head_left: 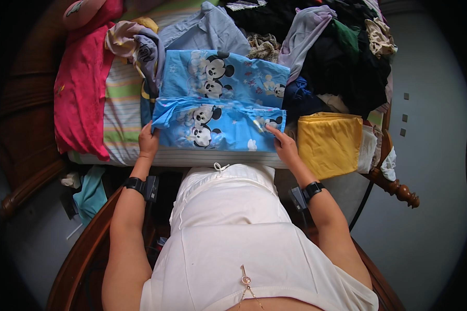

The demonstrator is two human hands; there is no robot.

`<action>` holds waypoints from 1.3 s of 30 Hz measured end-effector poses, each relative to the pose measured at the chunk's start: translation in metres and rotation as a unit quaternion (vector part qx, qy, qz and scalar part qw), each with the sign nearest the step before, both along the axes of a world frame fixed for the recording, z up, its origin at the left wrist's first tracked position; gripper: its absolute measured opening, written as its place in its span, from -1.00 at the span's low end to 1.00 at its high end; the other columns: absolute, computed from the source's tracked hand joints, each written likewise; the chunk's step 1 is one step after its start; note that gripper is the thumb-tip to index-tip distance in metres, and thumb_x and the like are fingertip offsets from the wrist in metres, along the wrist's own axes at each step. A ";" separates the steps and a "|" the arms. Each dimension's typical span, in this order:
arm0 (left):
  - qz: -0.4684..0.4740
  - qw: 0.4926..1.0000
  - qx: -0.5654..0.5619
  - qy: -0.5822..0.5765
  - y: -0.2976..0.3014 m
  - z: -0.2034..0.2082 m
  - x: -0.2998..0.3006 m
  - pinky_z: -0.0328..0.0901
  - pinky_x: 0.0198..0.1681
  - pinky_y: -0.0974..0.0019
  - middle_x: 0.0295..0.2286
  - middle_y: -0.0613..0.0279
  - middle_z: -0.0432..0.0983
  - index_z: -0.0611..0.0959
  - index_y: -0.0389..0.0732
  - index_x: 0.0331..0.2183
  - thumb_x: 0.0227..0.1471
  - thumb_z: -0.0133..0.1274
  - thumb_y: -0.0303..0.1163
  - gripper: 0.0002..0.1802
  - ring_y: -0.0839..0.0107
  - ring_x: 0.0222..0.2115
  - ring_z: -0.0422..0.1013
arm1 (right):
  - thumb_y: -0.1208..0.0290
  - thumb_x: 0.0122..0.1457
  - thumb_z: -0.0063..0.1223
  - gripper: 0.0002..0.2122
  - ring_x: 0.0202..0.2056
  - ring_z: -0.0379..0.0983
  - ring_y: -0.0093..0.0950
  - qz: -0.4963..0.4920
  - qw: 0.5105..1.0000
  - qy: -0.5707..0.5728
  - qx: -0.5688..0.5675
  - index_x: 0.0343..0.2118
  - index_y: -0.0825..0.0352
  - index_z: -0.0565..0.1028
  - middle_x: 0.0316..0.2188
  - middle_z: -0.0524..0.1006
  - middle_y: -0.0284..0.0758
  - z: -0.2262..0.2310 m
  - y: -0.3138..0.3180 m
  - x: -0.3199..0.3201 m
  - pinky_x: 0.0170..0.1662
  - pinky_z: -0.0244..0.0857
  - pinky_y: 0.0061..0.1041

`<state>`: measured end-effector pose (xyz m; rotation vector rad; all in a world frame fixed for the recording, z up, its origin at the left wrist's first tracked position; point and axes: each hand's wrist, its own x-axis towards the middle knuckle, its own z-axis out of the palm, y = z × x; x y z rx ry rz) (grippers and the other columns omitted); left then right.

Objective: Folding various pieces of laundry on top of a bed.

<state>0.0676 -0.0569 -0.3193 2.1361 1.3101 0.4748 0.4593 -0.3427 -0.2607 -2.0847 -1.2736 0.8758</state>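
Note:
A bright blue cloth (238, 127) printed with cartoon mouse faces lies spread at the bed's near edge. A crosswise fold runs over its middle, with the nearer part bunched a little along that line. At its lower left corner, my left hand (149, 142) is closed on the edge, some fingers hidden. My right hand (285, 144) grips the lower right edge, its index finger stretched over the print and the other fingers partly out of sight. Just right of that hand sits a folded yellow cloth (329, 145).
Behind the blue cloth lie a grey-blue garment (205, 31) and a heap of dark clothes (342, 78). A pink-red cloth (80, 98) covers the left side of the striped bed (120, 103). Carved wooden bedposts (399, 192) stick out near the right corner.

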 end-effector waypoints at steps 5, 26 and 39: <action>0.045 0.976 -0.031 -0.211 0.021 0.062 0.060 0.24 -0.38 0.39 -0.52 0.18 0.47 0.52 -0.37 -0.27 0.08 -0.08 -0.41 -0.77 0.57 -0.45 0.31 | 0.79 -0.04 -0.17 -0.47 -0.26 0.51 -0.31 -0.086 0.982 -0.081 0.150 -0.01 0.09 0.45 -0.17 0.53 -0.23 0.037 0.013 0.020 -0.20 0.36 -0.50; 0.063 0.912 -0.384 -0.126 0.060 0.000 0.061 0.21 -0.19 0.47 -0.36 0.38 0.48 0.55 -0.26 -0.17 0.05 0.08 -0.21 -0.63 0.57 -0.33 0.35 | 0.44 0.11 0.03 -0.67 -0.29 0.34 -0.65 -0.229 0.908 0.348 -0.053 -0.04 0.37 0.37 -0.31 0.47 -0.46 -0.083 0.004 0.044 -0.21 0.21 -0.66; 0.038 0.985 -0.163 -0.043 0.063 0.004 0.037 0.29 -0.37 0.29 -0.48 0.03 0.51 0.52 -0.21 -0.26 0.09 -0.01 -0.21 -0.72 0.28 -0.47 0.44 | 0.31 0.17 -0.03 -0.78 -0.45 0.42 -0.44 -0.214 0.972 0.100 -0.006 -0.26 0.38 0.43 -0.44 0.53 -0.23 -0.059 -0.011 0.038 -0.31 0.28 -0.46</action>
